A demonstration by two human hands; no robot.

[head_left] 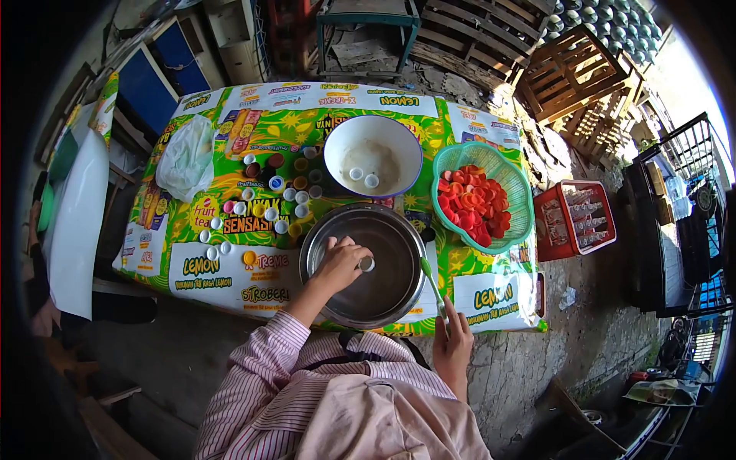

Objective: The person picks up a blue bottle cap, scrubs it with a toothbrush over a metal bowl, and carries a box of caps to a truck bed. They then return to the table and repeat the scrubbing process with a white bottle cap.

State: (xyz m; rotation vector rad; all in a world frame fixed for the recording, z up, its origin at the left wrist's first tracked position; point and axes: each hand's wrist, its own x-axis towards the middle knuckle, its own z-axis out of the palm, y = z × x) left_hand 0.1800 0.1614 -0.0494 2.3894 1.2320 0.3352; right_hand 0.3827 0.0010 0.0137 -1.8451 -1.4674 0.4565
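Over the metal basin [308, 280] at the table's near edge, my left hand [337, 268] pinches a small pale bottle cap [366, 264] between its fingertips. My right hand [452, 343], to the right of the basin, is closed round a toothbrush [434, 285] with a green head that reaches up along the basin's rim. Behind the basin is a white enamel bowl [345, 142] with cloudy liquid and two white caps [372, 181] in it. To the right, a green plastic basket [521, 165] holds many red caps [474, 203].
Loose bottle caps [281, 227] in white, brown and yellow lie left of the bowls. A crumpled plastic bag [186, 157] rests at the table's left. Beyond the right edge stands a red crate [557, 230] of bottles; wooden pallets [575, 73] are stacked behind.
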